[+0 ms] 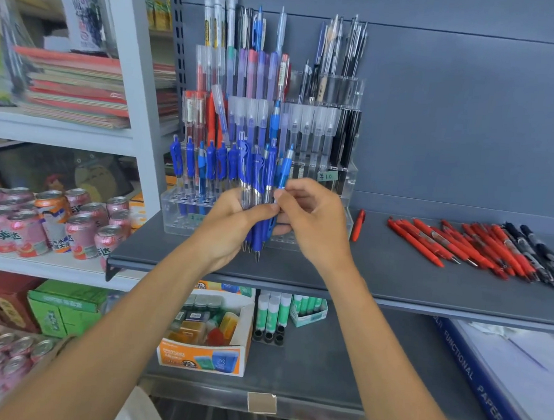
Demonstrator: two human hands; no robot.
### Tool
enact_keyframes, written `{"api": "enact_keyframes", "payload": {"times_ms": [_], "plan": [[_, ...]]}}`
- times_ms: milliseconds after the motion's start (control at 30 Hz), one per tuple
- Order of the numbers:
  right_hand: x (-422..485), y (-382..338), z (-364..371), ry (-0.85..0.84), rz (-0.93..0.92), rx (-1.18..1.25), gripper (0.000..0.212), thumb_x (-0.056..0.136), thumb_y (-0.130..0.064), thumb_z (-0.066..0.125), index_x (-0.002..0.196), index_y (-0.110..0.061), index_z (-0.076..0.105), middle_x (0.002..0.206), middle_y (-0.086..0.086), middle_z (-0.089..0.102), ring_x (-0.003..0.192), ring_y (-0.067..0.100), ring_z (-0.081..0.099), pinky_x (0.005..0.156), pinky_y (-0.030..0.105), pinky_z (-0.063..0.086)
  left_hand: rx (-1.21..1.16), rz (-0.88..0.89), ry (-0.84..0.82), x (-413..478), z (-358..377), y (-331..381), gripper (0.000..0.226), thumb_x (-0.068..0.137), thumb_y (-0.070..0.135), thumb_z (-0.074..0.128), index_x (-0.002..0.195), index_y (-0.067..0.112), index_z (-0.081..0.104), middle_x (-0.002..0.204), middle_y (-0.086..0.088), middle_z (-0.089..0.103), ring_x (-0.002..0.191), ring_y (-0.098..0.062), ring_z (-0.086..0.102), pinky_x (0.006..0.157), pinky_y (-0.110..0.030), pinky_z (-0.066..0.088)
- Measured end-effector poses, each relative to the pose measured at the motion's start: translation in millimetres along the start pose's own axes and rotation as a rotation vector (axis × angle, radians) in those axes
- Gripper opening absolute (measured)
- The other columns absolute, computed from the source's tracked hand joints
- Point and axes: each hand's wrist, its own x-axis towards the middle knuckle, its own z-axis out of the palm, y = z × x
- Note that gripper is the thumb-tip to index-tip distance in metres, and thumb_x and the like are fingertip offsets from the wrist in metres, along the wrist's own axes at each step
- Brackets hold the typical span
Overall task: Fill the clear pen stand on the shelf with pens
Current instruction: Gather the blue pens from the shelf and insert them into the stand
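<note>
While the grey shelf (pixel 395 269) carries the clear pen stand (pixel 184 217) at its back left corner, red pens (pixel 455 243) lie loose toward its right edge. In front of the stand, our left hand (pixel 229 226) is clamped around a bunch of blue pens (pixel 259 208), tips down. Our right hand (pixel 314 218) pinches one blue pen (pixel 282 181) from that bunch.
</note>
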Motion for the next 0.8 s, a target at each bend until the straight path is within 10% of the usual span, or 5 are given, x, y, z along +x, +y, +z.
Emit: {"api": "enact_keyframes", "payload": {"times_ms": [133, 567, 800], "plan": [[1.4, 2.5, -7.2, 0.004, -0.026, -0.057, 0.009, 0.094, -0.008, 0.062, 0.093, -0.004, 0.070, 0.086, 0.004, 0.072, 0.074, 0.016, 0.071, 0.061, 0.025, 0.055, 0.032, -0.021, 0.030, 5.2, -5.4, -0.2, 0.033, 0.092, -0.001, 0.057, 0.123, -0.010, 0.049, 0.106, -0.021, 0.070, 0.095, -0.032, 0.070, 0.082, -0.043, 0.058], [3.5, 10.8, -3.5, 0.112, -0.076, -0.145, 0.011, 0.087, -0.022, 0.073, 0.088, -0.011, 0.074, 0.088, 0.017, 0.068, 0.075, 0.027, 0.069, 0.066, 0.030, 0.058, 0.007, 0.076, 0.095, 9.9, 5.1, -7.7, 0.013, 0.091, -0.003, 0.057, 0.104, -0.007, 0.058, 0.082, -0.002, 0.072, 0.076, -0.010, 0.071, 0.065, -0.016, 0.053], [12.3, 0.5, -13.6, 0.156, -0.044, -0.132, 0.011, 0.094, -0.015, 0.063, 0.087, -0.020, 0.070, 0.078, -0.005, 0.070, 0.070, 0.004, 0.066, 0.071, 0.023, 0.054, 0.000, 0.094, 0.101, 12.1, -7.9, -6.8, 0.009, 0.096, -0.001, 0.050, 0.105, 0.001, 0.050, 0.100, -0.014, 0.073, 0.093, -0.028, 0.071, 0.076, -0.038, 0.059]]}}
